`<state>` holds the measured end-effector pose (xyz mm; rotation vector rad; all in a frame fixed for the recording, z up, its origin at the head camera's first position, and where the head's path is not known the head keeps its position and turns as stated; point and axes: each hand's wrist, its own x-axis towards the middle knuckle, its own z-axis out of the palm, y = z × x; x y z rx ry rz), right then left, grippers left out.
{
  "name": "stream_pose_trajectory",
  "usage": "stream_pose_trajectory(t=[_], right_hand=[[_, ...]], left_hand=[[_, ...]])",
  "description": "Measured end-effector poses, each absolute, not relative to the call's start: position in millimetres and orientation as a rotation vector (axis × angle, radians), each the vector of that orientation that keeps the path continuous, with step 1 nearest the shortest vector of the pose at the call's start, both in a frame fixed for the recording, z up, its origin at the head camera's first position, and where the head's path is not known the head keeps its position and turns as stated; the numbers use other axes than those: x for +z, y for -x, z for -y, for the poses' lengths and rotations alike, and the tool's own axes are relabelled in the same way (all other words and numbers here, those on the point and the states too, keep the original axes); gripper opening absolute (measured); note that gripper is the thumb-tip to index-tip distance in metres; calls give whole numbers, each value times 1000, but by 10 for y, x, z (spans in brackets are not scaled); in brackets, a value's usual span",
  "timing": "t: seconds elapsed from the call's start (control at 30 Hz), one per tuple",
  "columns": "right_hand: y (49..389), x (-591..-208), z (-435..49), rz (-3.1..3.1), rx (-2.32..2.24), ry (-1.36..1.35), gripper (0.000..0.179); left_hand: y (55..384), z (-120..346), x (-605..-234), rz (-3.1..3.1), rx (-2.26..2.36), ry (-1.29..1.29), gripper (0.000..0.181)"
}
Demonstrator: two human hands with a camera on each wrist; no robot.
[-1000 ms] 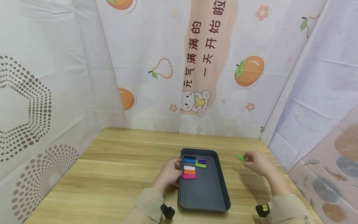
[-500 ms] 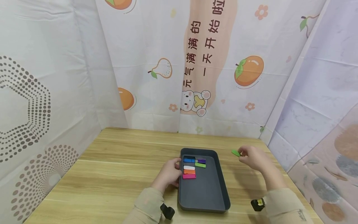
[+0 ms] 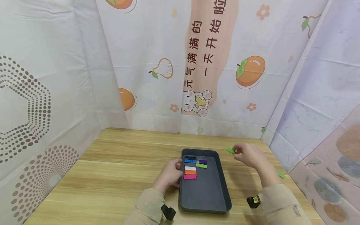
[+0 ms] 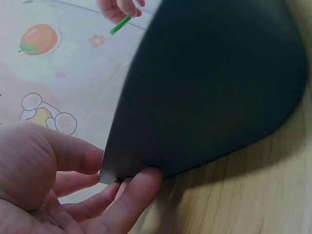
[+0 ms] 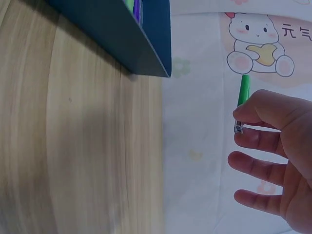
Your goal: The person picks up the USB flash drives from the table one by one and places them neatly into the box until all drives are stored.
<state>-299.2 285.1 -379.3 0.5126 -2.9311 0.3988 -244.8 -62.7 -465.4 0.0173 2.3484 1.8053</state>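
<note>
My right hand [image 3: 249,154] pinches a green USB flash drive [image 3: 230,150] above the table, to the right of the tray's far end. In the right wrist view the drive [image 5: 244,90] sits between thumb and forefinger, its silver connector showing below the thumb; the other fingers are spread. My left hand [image 3: 169,173] grips the left wall of a dark grey tray [image 3: 203,193]. The left wrist view shows the fingers [image 4: 134,197] at the tray's edge. Inside, at the tray's far left, lie blue [image 3: 190,161], purple, green, white, orange [image 3: 190,172] and pink [image 3: 190,177] sticks.
Another green stick [image 3: 280,174] lies near the table's right edge, beside my right forearm. The wooden table [image 3: 126,168] meets printed curtains [image 3: 157,103] at its back and sides. Black wrist cameras [image 3: 168,213] are strapped to both arms.
My right hand has moved left and away from me with the green USB flash drive, closer to the tray. The second green stick has come into sight behind the forearm. My left hand stays still.
</note>
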Motion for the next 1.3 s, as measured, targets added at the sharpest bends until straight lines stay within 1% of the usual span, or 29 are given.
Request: stream_pose_trajectory(t=[0.27, 0.7, 1.3], right_hand=[[3048, -3736, -2704, 2926, 388, -580, 24], [3074, -3707, -2490, 2953, 344, -589, 19], [3096, -3783, -2235, 2974, 335, -681, 16]], left_hand=[[2425, 637, -4618, -2350, 1809, -7, 63], [2440, 633, -4643, -2360, 1796, -8, 63], [2451, 621, -4654, -2362, 1785, -4, 63]])
